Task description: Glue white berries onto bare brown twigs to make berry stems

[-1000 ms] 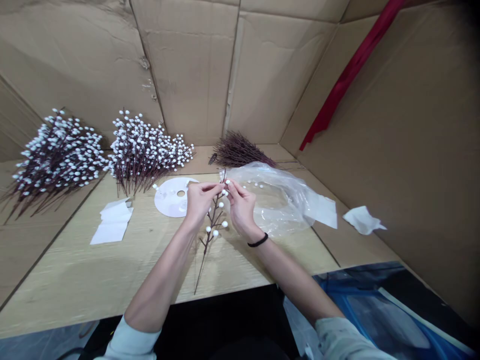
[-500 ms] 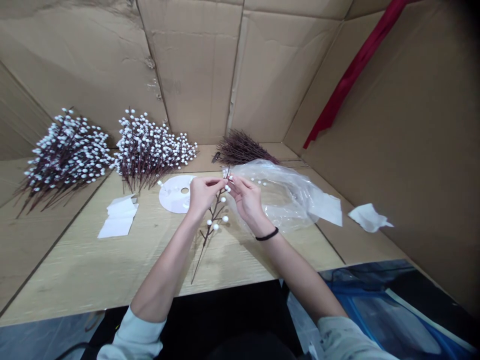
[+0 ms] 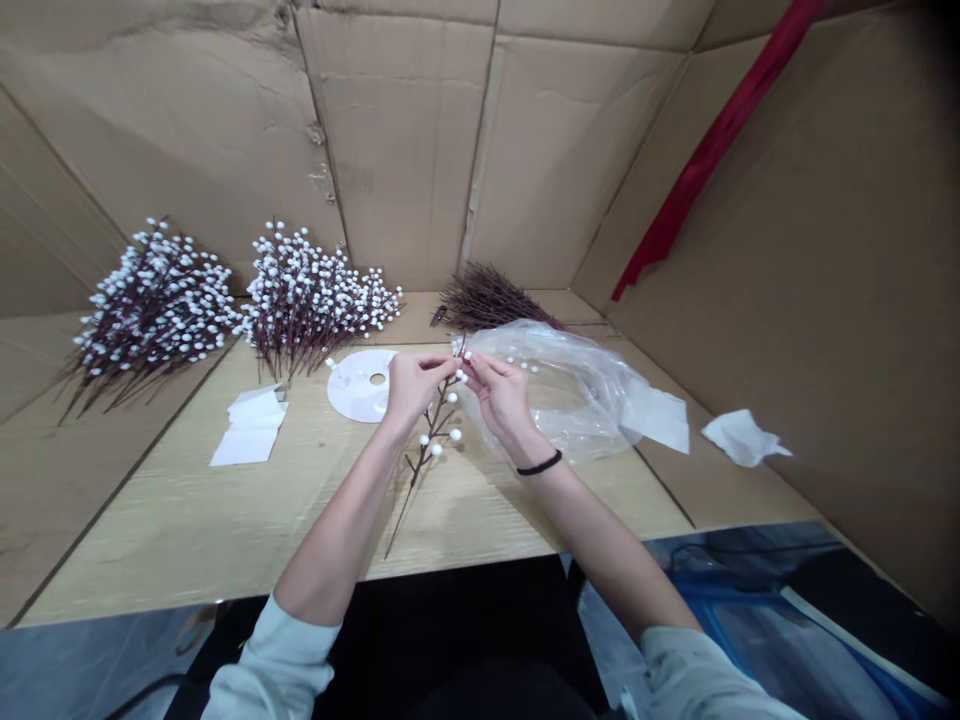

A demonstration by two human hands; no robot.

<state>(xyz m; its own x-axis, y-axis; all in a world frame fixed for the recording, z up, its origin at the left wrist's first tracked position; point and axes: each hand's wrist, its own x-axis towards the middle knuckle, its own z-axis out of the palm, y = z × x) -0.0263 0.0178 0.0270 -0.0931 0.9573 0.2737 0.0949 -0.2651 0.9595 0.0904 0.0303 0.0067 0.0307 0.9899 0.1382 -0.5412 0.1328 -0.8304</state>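
A thin brown sprig with white foam berries [image 3: 433,440] hangs from between my hands, its lower stem angled down-left above the table. My left hand [image 3: 416,388] and my right hand [image 3: 500,398] both pinch its upper end, fingertips meeting among the top berries. A black hair tie [image 3: 538,464] circles my right wrist. Behind my left hand lies a white disc with a central hole [image 3: 352,385], partly hidden by that hand. A clear plastic bag [image 3: 559,395] lies just beyond my right hand, with several loose berries on it.
Two heaps of white-berried branches [image 3: 154,310] [image 3: 319,305] and a bundle of bare brown twigs [image 3: 487,300] lie at the back. Folded white paper [image 3: 251,430] and crumpled tissue [image 3: 742,438] rest on the board. Cardboard walls [image 3: 397,140] rise behind, with a red strip [image 3: 709,150].
The whole scene has drifted right in the view. Both hands stay on the sprig, and its lower end sits slightly higher than before.
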